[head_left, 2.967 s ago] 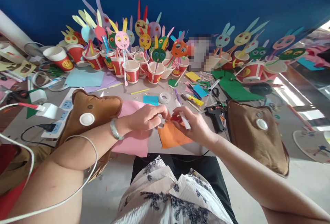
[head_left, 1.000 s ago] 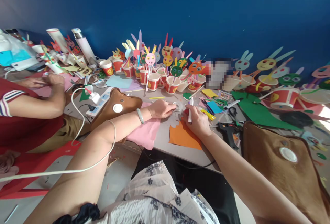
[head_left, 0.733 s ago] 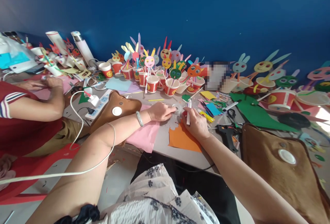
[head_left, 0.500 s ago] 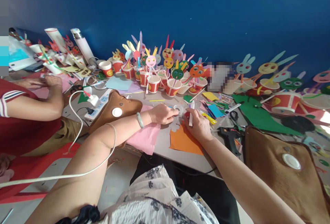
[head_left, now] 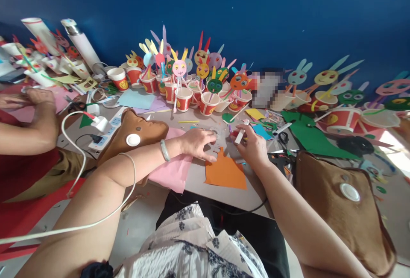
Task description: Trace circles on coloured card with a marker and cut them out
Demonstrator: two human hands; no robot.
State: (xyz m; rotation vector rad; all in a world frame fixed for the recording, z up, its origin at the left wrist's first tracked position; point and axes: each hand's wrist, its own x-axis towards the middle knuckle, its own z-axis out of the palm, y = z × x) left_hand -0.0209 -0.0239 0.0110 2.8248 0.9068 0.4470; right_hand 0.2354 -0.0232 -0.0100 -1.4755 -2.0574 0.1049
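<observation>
My left hand (head_left: pixel 200 143) is over the table with its thumb apart from the fingers. Its fingertips are by a clear round piece (head_left: pixel 215 131), perhaps a plastic ring or template; I cannot tell whether they touch it. My right hand (head_left: pixel 255 145) is closed around a short white pen-like stick (head_left: pixel 239 136), tilted upward. Between the hands and nearer me lies an orange paper sheet (head_left: pixel 226 172) with an uneven top edge. A pink sheet (head_left: pixel 171 160) lies under my left forearm.
Paper cups with rabbit-faced figures (head_left: pixel 179 68) line the blue wall. A brown hot-water bag (head_left: pixel 339 209) lies right, another (head_left: pixel 137 141) left beside a power strip (head_left: pixel 110 130). Green paper (head_left: pixel 315 135) lies right. A white cable (head_left: pixel 80 220) crosses my left arm. Another person's arm (head_left: pixel 28 133) rests at left.
My left hand has opened, its thumb spreading from the fingers near the clear piece. My right hand has drawn a little away from the orange paper, still holding the white stick. The view has shifted.
</observation>
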